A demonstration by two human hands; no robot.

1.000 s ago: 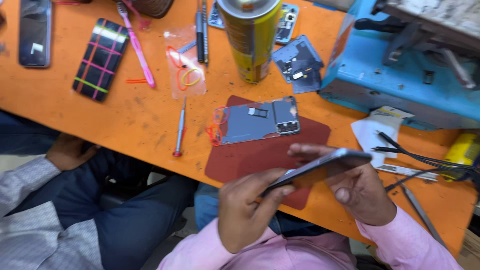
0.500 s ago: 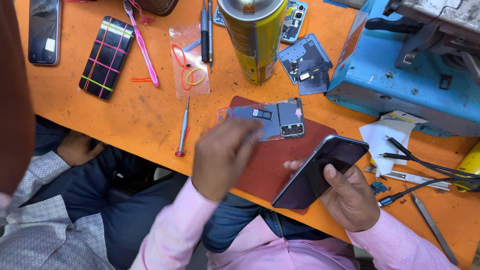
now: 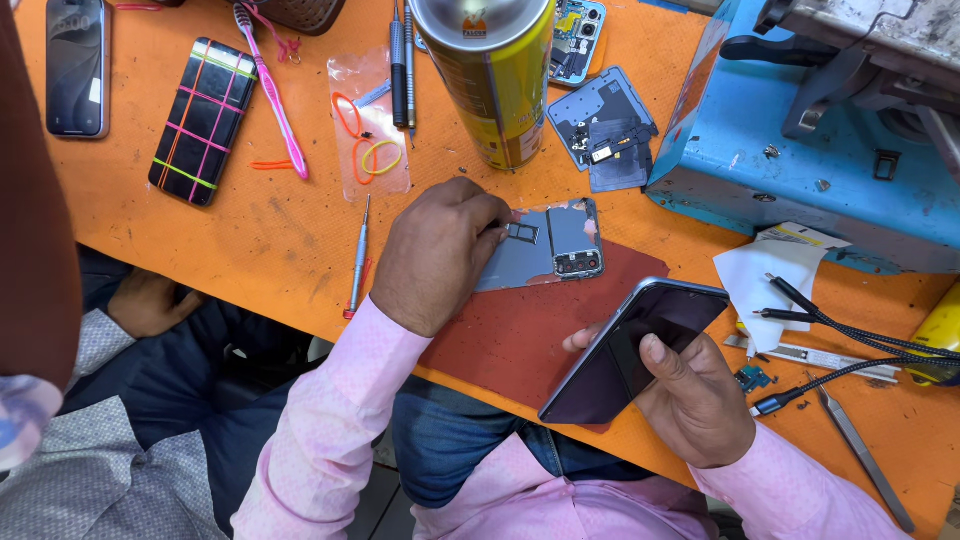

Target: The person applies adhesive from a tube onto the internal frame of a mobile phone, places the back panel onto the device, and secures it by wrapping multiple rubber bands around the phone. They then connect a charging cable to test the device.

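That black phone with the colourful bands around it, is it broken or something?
It does look odd: the black phone lies on the orange table strapped with crossed pink, green and orange rubber bands, as if held shut. Whether it is actually broken, the picture cannot show.

On the tabletop (image 3: 250, 240), a mat (image 3: 520, 330) carries an opened phone back (image 3: 545, 245), the left hand (image 3: 440, 250) resting on its left end. To the right, the right hand (image 3: 690, 400) holds a phone (image 3: 640, 345) above the mat's near edge. A spray can (image 3: 490, 75) stands behind; a screwdriver (image 3: 358, 255) lies left.

close head view, straight down
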